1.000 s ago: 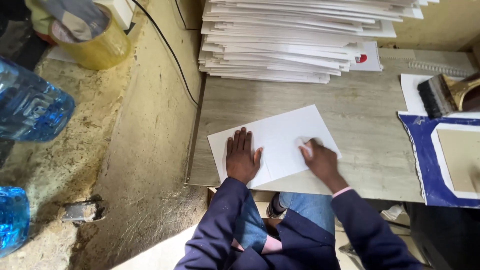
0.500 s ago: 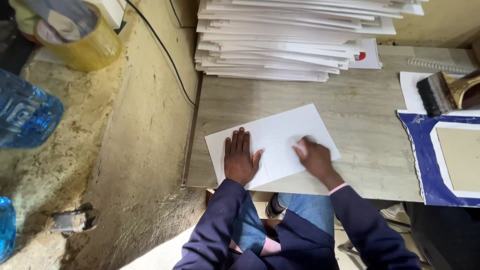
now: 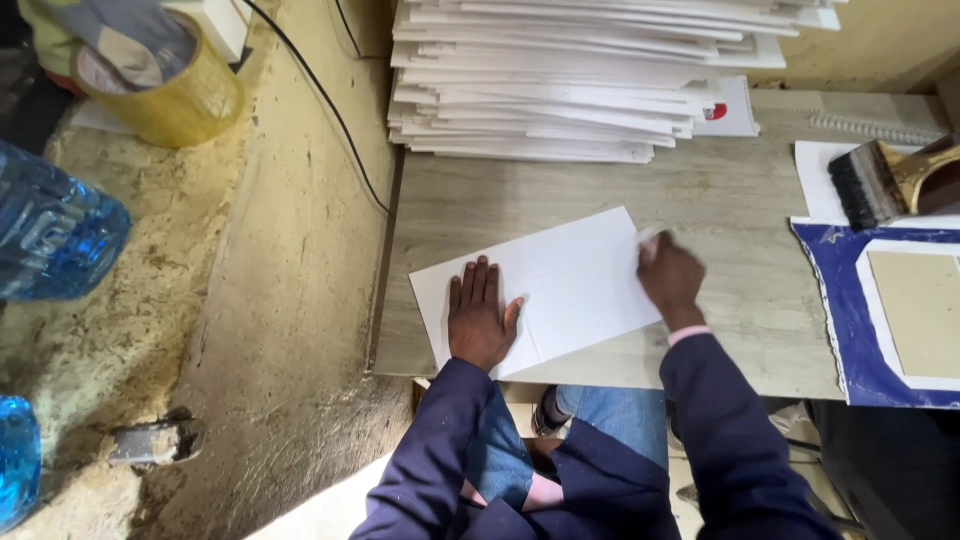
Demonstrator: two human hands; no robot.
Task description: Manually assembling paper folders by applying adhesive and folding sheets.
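Note:
A white sheet of paper (image 3: pixel 570 275) lies tilted on the grey wooden tabletop (image 3: pixel 720 200) in front of me. My left hand (image 3: pixel 480 318) presses flat on the sheet's near left part, fingers together. My right hand (image 3: pixel 668 275) is at the sheet's right edge, fingers curled around a small white object whose kind I cannot make out. Both arms wear dark blue sleeves.
A tall stack of white sheets (image 3: pixel 580 80) stands at the table's back. At the right lie a wide brush (image 3: pixel 885 180), a blue sheet with a brown board (image 3: pixel 905 310) and a spiral binding (image 3: pixel 875 128). Left of the table: blue water bottles (image 3: pixel 55 235), a yellow tape roll (image 3: pixel 170 95), a black cable (image 3: pixel 320 100).
My right hand has slid from the sheet's middle to its right edge. My left hand stays pressed on the paper. The view has shifted slightly.

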